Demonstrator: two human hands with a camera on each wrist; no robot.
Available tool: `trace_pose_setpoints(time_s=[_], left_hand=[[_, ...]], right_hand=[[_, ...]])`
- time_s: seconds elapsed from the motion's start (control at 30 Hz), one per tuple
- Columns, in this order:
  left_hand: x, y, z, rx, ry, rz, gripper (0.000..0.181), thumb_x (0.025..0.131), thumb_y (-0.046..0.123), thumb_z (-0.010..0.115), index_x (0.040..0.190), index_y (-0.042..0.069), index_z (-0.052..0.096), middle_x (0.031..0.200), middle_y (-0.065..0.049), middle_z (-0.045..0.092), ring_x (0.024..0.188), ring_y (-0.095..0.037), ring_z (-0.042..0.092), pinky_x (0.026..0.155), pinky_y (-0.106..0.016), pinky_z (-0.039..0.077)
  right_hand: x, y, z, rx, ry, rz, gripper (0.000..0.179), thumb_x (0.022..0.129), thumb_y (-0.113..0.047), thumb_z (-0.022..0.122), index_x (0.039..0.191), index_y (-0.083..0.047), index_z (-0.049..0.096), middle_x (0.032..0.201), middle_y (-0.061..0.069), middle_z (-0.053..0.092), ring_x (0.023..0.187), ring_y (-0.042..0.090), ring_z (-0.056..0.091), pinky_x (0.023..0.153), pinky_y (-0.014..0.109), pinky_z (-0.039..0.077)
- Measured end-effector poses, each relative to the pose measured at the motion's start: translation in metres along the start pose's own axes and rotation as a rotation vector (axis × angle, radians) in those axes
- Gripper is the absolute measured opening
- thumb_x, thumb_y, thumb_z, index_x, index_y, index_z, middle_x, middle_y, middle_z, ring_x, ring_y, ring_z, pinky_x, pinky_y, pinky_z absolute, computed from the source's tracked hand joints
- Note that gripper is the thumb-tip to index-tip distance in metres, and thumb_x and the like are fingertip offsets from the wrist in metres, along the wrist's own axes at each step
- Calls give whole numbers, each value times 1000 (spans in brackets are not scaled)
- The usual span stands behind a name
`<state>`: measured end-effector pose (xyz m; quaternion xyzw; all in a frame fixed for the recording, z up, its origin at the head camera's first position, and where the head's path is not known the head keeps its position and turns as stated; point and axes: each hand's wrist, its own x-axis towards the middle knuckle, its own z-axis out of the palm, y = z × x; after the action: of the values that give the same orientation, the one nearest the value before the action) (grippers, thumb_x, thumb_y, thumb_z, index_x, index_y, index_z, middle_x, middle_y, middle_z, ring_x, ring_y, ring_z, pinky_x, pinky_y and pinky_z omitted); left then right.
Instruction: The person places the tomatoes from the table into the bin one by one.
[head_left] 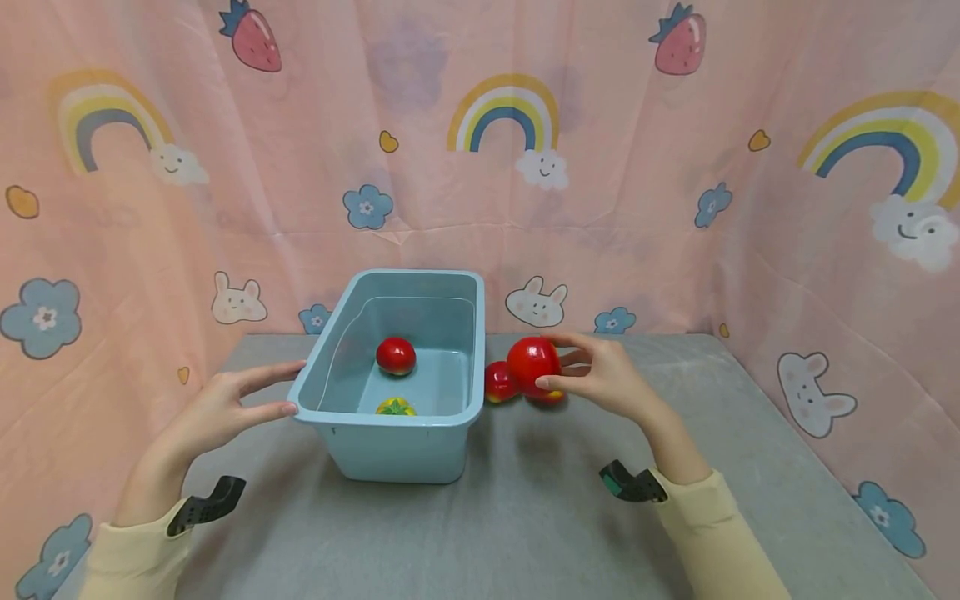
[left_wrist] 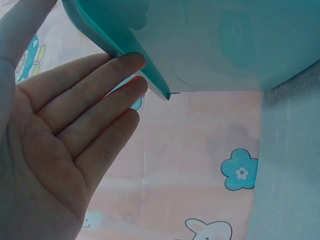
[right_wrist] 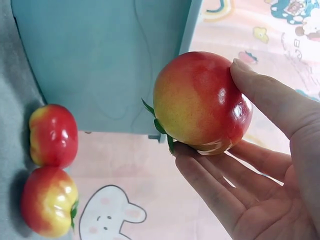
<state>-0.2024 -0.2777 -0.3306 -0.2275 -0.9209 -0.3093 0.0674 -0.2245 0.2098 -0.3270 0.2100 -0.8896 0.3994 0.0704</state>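
My right hand [head_left: 611,379] holds a glossy red tomato [head_left: 531,358] above the table, just right of the light blue bin [head_left: 390,450]. The right wrist view shows the held tomato [right_wrist: 197,102] red with a yellow patch and green leaves, between thumb and fingers. Two more tomatoes lie on the table beside the bin: one redder [right_wrist: 55,135], one yellower [right_wrist: 49,200]. Inside the bin are a red tomato [head_left: 395,356] and a yellowish one with a green top [head_left: 395,407], partly hidden by the front rim. My left hand [head_left: 213,412], fingers extended, touches the bin's left rim.
A grey table [head_left: 525,533] carries the bin and the tomatoes. Behind and at the sides hangs a pink curtain [head_left: 322,125] printed with rainbows, bunnies and flowers. The bin stands close to the back curtain.
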Motion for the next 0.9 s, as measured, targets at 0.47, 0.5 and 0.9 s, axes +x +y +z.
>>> trace_pose_setpoints(time_s=[0.47, 0.5, 0.9], left_hand=[[0, 1, 0, 15, 3, 1, 53, 85, 34, 71, 134, 26, 54, 132, 5, 59, 116, 19, 41, 89, -10, 37], [0, 1, 0, 14, 5, 3, 52, 85, 34, 71, 134, 26, 55, 131, 5, 59, 116, 18, 41, 89, -10, 37], [0, 1, 0, 6, 0, 4, 52, 85, 33, 70, 134, 27, 54, 132, 6, 59, 117, 17, 41, 89, -10, 36]], right_hand=[[7, -14, -7, -33, 10, -23, 63, 76, -33, 80, 131, -13, 55, 127, 10, 61, 100, 27, 67, 76, 38, 57], [7, -15, -8, -32, 8, -26, 63, 76, -33, 80, 131, -14, 55, 127, 10, 61, 100, 27, 67, 76, 38, 57], [14, -24, -14, -22, 1, -43, 64, 76, -33, 80, 132, -16, 55, 123, 9, 63, 100, 27, 67, 76, 39, 56]])
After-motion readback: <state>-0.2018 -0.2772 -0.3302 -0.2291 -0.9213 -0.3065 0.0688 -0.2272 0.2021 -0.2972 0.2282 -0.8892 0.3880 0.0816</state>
